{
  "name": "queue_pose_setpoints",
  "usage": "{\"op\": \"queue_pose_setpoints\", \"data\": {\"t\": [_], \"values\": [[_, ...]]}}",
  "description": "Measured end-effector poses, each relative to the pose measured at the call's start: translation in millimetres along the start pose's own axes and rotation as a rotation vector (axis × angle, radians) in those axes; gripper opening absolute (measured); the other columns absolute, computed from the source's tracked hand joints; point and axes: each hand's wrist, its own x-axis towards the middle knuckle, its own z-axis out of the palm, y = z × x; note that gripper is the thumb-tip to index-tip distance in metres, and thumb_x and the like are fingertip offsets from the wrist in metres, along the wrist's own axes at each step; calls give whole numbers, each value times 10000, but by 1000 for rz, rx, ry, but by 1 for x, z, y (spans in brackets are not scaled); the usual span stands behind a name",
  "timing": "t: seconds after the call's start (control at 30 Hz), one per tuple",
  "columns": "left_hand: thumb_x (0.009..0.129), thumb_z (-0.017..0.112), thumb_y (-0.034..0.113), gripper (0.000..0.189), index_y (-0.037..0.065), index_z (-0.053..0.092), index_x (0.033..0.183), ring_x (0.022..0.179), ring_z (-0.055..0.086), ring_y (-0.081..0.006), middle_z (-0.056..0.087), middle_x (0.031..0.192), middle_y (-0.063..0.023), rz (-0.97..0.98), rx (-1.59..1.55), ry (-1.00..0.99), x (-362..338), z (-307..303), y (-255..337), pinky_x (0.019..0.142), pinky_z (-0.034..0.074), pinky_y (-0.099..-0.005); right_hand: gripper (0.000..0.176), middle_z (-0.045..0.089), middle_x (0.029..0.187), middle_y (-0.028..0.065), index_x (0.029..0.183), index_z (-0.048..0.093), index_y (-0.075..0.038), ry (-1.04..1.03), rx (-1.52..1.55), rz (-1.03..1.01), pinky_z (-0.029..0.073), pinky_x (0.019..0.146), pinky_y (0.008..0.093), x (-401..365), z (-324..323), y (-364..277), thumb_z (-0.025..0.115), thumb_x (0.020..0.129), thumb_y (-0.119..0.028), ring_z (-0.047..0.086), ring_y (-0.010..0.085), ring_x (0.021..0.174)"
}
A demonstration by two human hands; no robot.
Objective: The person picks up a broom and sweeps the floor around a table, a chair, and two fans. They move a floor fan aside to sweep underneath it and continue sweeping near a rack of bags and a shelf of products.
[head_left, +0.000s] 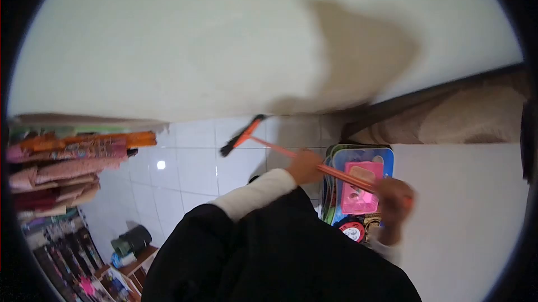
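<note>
An orange-handled broom (280, 149) with a dark brush head (234, 142) reaches down to the white tiled floor (179, 173) by the base of the wall. My left hand (305, 166) grips the handle midway, a white sleeve and dark garment behind it. My right hand (394, 196) holds the handle's upper end, over a stack of coloured plastic tubs.
A cream wall (224, 38) fills the top of the view. Blue and pink plastic tubs (361, 181) stand beside a white surface (465, 212) on the right. Folded cloths (67, 167) are piled on shelves at the left, with small items (131, 243) on a low stand below.
</note>
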Motion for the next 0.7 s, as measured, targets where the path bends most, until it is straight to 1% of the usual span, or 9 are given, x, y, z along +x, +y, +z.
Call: {"op": "queue_pose_setpoints", "data": {"t": [0.07,0.13,0.23,0.27,0.3,0.33,0.43,0.6,0.7], "values": [[646,610,237,152,91,597,606,602,578,-335,569,579,-126,125,-180,-50,23,-22,55,615,429,-455,351,505,564,77,565,470,-39,29,-94,-236,414,492,306,15,11,-72,523,855,-229,489,181,483],[653,606,251,157,98,602,621,607,580,-328,572,587,-125,253,-243,-30,37,-47,93,617,427,-446,376,373,479,-27,592,348,-128,-216,124,-260,283,432,221,25,16,-115,505,891,-293,296,69,395],[665,606,249,153,99,603,633,644,590,-311,588,629,-118,254,-197,-41,63,-21,78,626,423,-438,308,404,521,3,624,398,-100,-121,-114,-288,323,456,240,31,32,-95,532,856,-253,381,100,461],[670,607,245,148,100,603,638,659,594,-304,594,646,-114,240,-174,-50,66,-5,56,628,421,-436,240,559,629,70,641,534,-5,159,-279,-305,401,474,268,29,55,-66,529,824,-160,500,167,508],[685,613,258,159,104,604,646,681,596,-296,601,672,-99,225,-201,-6,63,15,26,629,416,-436,153,583,709,78,760,599,22,-195,-349,-72,422,538,285,36,39,-43,543,789,-118,537,182,622],[701,619,271,170,108,605,653,703,597,-288,607,698,-85,210,-230,37,57,35,-7,631,411,-436,76,569,716,69,735,579,17,-225,-410,7,432,603,303,32,57,-16,580,744,-59,546,187,666],[738,644,290,182,111,616,733,739,598,-295,606,707,-79,125,-244,189,5,42,-68,699,407,-438,86,539,689,106,700,527,-14,-648,-243,-153,436,653,341,33,113,26,613,708,-8,540,243,645],[735,663,311,234,114,564,657,670,575,-258,573,648,-46,-95,-163,489,-109,-17,-100,718,380,-398,212,467,647,106,627,452,-44,-1017,-171,-123,426,656,361,28,205,35,635,733,-65,502,297,659],[721,679,294,277,122,511,584,649,568,-239,536,572,-27,-276,-50,445,-179,-33,-150,692,346,-393,224,465,646,103,626,446,-41,-1154,-104,-92,410,657,367,15,259,67,629,750,-75,484,294,678]]}}
